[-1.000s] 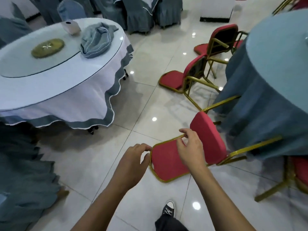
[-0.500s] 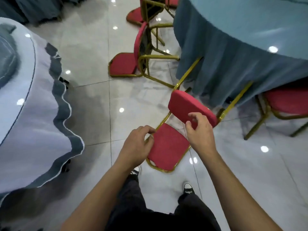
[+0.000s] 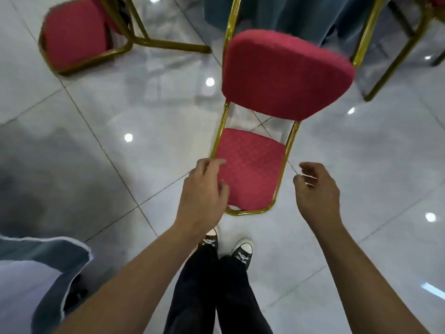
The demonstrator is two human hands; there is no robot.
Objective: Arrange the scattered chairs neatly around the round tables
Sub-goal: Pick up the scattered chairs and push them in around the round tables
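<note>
A red padded chair with a gold frame [image 3: 286, 75] lies tipped on its back on the tiled floor in front of me. Its backrest [image 3: 252, 165] points toward my feet and its seat stands up toward the blue-draped round table [image 3: 289, 10]. My left hand [image 3: 204, 189] grips the left edge of the backrest, fingers curled over the pad and frame. To the right of the backrest my right hand [image 3: 315, 189] hovers with loosely curled fingers, holding nothing and apart from the frame.
A second red chair [image 3: 74, 37] lies tipped over at the upper left. Gold legs of another chair [image 3: 395, 56] stand at the upper right by the blue cloth. The white cloth with grey-blue trim of another table [image 3: 29, 273] hangs at lower left. My shoes [image 3: 240, 249] stand just behind the chair.
My right hand has let go of the chair's pad and moved off to the right. The left hand stays on the backrest edge. The view has tilted down and closer to the chair.
</note>
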